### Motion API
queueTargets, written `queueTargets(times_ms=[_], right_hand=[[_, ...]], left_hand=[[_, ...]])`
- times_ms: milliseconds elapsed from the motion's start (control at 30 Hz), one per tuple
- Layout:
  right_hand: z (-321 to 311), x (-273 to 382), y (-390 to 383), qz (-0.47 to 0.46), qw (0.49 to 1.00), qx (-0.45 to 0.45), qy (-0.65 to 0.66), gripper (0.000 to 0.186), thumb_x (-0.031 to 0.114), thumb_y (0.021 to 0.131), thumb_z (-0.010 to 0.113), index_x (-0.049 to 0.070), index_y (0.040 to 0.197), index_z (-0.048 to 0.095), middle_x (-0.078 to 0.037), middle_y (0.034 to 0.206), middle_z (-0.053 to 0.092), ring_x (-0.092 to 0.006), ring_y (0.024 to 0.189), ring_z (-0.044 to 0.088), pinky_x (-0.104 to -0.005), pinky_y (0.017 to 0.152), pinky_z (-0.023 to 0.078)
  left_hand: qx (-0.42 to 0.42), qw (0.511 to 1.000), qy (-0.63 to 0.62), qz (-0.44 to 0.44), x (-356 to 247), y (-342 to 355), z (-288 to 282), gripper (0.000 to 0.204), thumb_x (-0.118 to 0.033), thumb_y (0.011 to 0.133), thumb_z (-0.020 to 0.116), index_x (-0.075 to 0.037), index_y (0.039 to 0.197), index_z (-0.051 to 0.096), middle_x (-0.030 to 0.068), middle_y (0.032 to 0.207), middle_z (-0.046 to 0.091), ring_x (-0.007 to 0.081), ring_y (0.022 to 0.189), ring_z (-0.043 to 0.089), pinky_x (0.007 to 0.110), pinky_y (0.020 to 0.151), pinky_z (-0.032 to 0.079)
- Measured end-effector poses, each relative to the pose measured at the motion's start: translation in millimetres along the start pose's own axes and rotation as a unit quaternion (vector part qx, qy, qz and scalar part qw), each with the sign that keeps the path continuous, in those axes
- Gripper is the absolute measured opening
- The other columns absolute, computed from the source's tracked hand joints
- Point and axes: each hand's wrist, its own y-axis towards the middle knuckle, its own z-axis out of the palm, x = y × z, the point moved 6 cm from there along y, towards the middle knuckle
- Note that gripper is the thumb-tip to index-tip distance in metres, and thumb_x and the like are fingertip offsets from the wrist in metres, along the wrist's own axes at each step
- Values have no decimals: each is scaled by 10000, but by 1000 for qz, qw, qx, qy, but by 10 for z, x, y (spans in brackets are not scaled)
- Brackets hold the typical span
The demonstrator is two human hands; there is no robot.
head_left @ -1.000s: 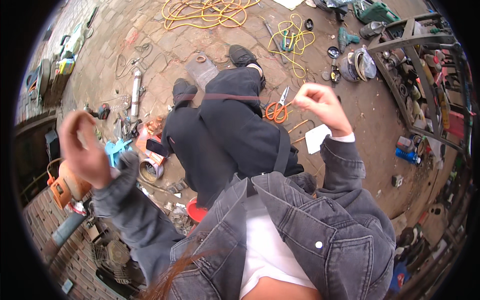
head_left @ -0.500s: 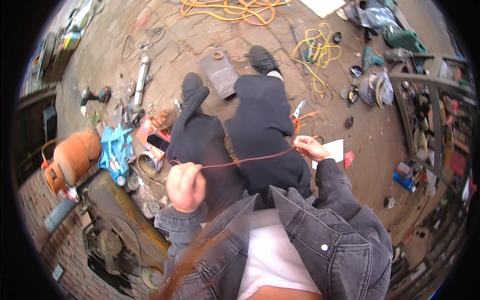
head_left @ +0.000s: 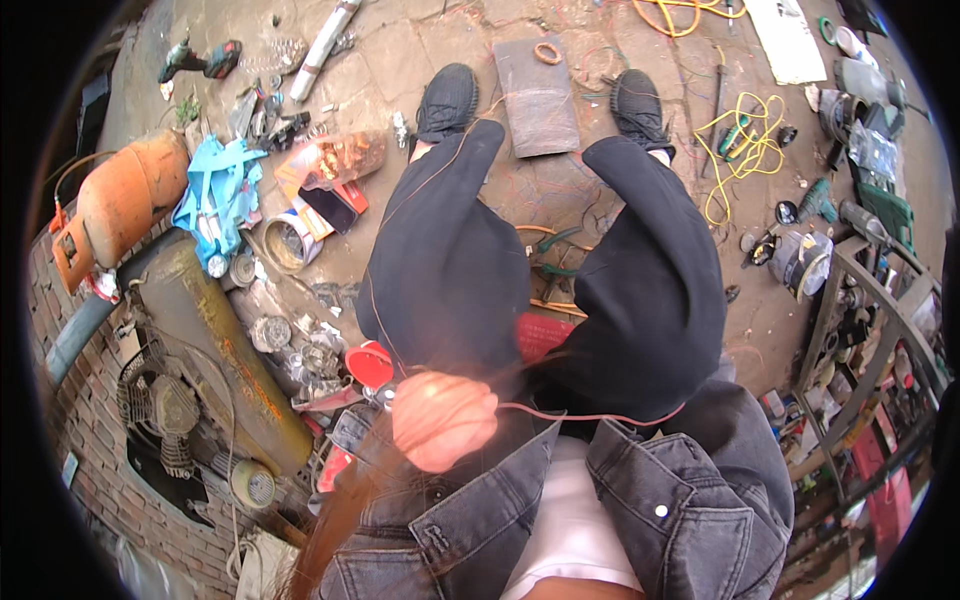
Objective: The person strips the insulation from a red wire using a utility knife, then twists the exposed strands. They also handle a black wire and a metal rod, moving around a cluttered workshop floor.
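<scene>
The left hand point(head_left: 445, 420), curled into a blurred fist, grips a thin reddish wire point(head_left: 545, 414) stretching rightward across the lap. A tan ring point(head_left: 551, 61) rests on a flat, dark rectangular plate point(head_left: 540, 115) between black shoes point(head_left: 446, 100); an orange gas cylinder point(head_left: 135, 205) lies near a crumpled light-blue bag point(head_left: 212, 190).

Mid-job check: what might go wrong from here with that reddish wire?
Loose hair hangs across the left hand, which is closed on the reddish wire; it could get caught up with it.

A thin strand lies over the left trouser leg, so it might snag if the leg shifts.

The right hand is out of view, so a slip at the wire's other end might go unnoticed.
</scene>
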Motion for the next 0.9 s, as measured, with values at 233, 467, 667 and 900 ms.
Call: queueTargets(times_ms=[233, 467, 667, 900], right_hand=[[556, -208, 727, -35, 993, -8, -109, 160, 109, 850, 667, 37, 988, 627, -56, 874, 667, -145, 827, 639, -292, 753, 515], [743, -507, 763, -60, 983, -33, -171, 166, 114, 827, 682, 48, 970, 628, -67, 842, 673, -158, 800, 651, -301, 744, 524], [258, -937, 350, -86, 969, -164, -162, 172, 118, 808, 695, 57, 954, 629, -76, 815, 677, -169, 777, 662, -309, 737, 532], [-1030, -2323, -588, 1, 892, -450, -43, 144, 103, 790, 712, 33, 872, 616, -91, 790, 669, -176, 747, 650, -336, 730, 527]], left_hand=[[-93, 995, 40, 7, 18, -123, -160, 298, -114, 764, 772, -31, 994, 601, 83, 895, 637, 175, 702, 650, 253, 519, 536], [-113, 989, 92, 34, 44, -276, -209, 297, -123, 788, 747, -29, 1005, 567, 87, 807, 626, 174, 623, 623, 272, 485, 519], [-216, 961, 165, 49, 39, -284, -167, 188, -125, 855, 635, -14, 989, 564, 63, 728, 574, 155, 529, 503, 263, 470, 371], [-222, 956, 191, 25, 95, -380, -197, 123, -33, 900, 537, 20, 1010, 533, 105, 776, 503, 193, 633, 469, 304, 555, 401]])
